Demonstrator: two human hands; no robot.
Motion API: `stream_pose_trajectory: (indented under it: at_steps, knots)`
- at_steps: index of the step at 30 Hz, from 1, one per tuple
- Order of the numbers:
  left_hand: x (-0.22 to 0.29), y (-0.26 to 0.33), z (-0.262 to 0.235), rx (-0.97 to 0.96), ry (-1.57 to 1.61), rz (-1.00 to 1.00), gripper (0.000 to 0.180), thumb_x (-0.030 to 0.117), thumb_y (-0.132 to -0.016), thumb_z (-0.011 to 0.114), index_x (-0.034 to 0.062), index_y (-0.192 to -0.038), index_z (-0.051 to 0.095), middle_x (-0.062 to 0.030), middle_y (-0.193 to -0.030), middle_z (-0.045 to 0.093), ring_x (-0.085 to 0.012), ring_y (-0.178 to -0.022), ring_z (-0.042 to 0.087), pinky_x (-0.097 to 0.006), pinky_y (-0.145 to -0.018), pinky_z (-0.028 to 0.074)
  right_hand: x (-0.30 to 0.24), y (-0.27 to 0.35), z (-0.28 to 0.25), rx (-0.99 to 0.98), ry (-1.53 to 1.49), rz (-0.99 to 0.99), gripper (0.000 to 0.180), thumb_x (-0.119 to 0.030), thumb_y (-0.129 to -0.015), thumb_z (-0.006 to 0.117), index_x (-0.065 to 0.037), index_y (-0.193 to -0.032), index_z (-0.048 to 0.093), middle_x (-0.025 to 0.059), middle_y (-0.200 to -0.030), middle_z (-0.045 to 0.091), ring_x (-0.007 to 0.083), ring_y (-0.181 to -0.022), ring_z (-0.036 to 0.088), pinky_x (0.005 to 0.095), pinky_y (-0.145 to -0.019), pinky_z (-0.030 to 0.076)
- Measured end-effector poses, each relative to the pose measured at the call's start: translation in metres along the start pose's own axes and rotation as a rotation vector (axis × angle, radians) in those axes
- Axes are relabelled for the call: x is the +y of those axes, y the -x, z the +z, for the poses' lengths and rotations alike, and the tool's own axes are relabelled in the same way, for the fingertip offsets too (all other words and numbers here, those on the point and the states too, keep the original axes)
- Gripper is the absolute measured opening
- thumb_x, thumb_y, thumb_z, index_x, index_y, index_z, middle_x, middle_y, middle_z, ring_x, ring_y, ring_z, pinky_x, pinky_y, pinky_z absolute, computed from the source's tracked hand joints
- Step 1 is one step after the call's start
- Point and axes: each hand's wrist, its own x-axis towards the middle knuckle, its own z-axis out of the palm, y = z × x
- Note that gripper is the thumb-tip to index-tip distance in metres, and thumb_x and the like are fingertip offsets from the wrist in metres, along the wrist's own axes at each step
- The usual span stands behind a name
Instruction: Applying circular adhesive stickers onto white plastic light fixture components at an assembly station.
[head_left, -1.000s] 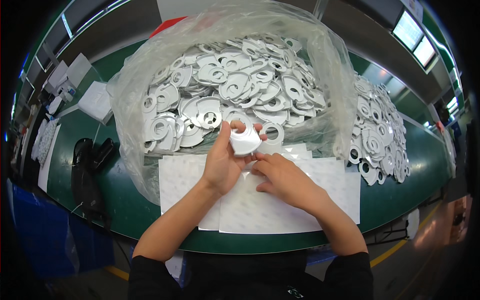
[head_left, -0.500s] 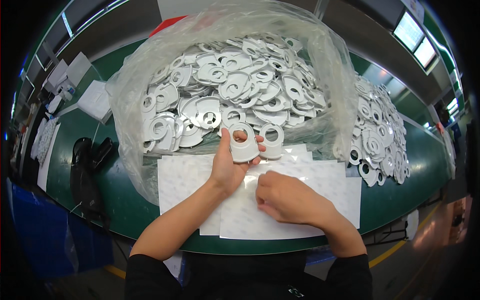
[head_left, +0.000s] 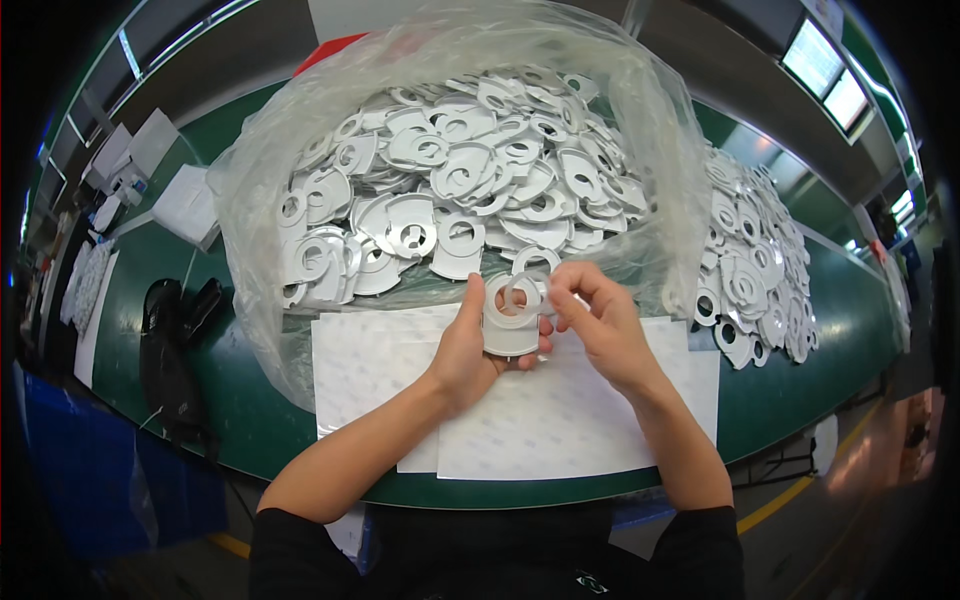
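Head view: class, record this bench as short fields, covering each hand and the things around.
Left hand: holds a white part with a round hole
Right hand: seems to pinch a thin translucent ring by that hole
Below hands: overlapping white sheets on a green table
Beyond hands: open plastic bag with many similar parts inside
Right side: loose heap of such parts outside the bag
Left side: black object, kind unclear
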Motion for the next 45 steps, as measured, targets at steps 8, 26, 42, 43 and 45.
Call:
stream_pose_trajectory:
  at_steps: [8, 26, 42, 43, 45]
  knots:
    - [-0.006, -0.004, -0.004, -0.024, 0.011, 0.027, 0.067, 0.059, -0.096, 0.012, 0.0071, -0.110, 0.053, -0.0091, -0.096, 0.060, -0.0188, -0.081, 0.058, -0.029, -0.062, 0.043, 0.011, 0.001, 0.010, -0.041, -0.072, 0.145, 0.012, -0.013, -0.093, 0.056, -0.002, -0.092, 0.052, 0.0017, -0.085, 0.052, 0.0071, -0.063, 0.050, 0.0212, -0.058, 0.044]
    - [-0.007, -0.005, -0.005, -0.012, 0.016, 0.037, 0.066, 0.059, -0.095, 0.014, 0.0071, -0.107, 0.052, -0.0085, -0.096, 0.060, -0.0188, -0.081, 0.058, -0.029, -0.061, 0.042, 0.014, 0.000, 0.009, -0.036, -0.095, 0.132, 0.013, -0.010, -0.090, 0.058, 0.002, -0.089, 0.055, 0.0050, -0.096, 0.046, 0.0073, -0.064, 0.050, 0.0199, -0.058, 0.047]
    - [-0.005, -0.004, -0.004, -0.012, 0.046, 0.035, 0.066, 0.061, -0.094, 0.012, 0.0097, -0.103, 0.052, -0.0091, -0.099, 0.059, -0.0181, -0.080, 0.056, -0.029, -0.060, 0.042, 0.010, 0.003, 0.018, 0.079, 0.255, -0.085, 0.009, -0.005, -0.086, 0.061, 0.000, -0.085, 0.054, 0.0073, -0.087, 0.051, 0.0129, -0.069, 0.055, 0.0250, -0.054, 0.048]
    - [-0.006, -0.004, -0.005, -0.011, 0.046, 0.037, 0.066, 0.061, -0.094, 0.012, 0.0097, -0.103, 0.052, -0.0091, -0.099, 0.059, -0.0181, -0.080, 0.056, -0.029, -0.060, 0.042, 0.010, 0.002, 0.017, 0.078, 0.254, -0.086, 0.009, -0.005, -0.086, 0.061, 0.000, -0.085, 0.054, 0.0073, -0.087, 0.051, 0.0129, -0.069, 0.055, 0.0250, -0.054, 0.048]
    - [-0.006, -0.004, -0.009, -0.052, 0.084, 0.043, 0.065, 0.061, -0.095, 0.011, 0.0108, -0.102, 0.052, -0.0086, -0.097, 0.059, -0.0178, -0.080, 0.055, -0.030, -0.060, 0.042, 0.011, -0.001, 0.013, 0.111, 0.757, -0.493, 0.013, -0.007, -0.081, 0.065, 0.000, -0.087, 0.056, 0.0097, -0.086, 0.054, 0.0212, -0.072, 0.056, 0.0315, -0.058, 0.048]
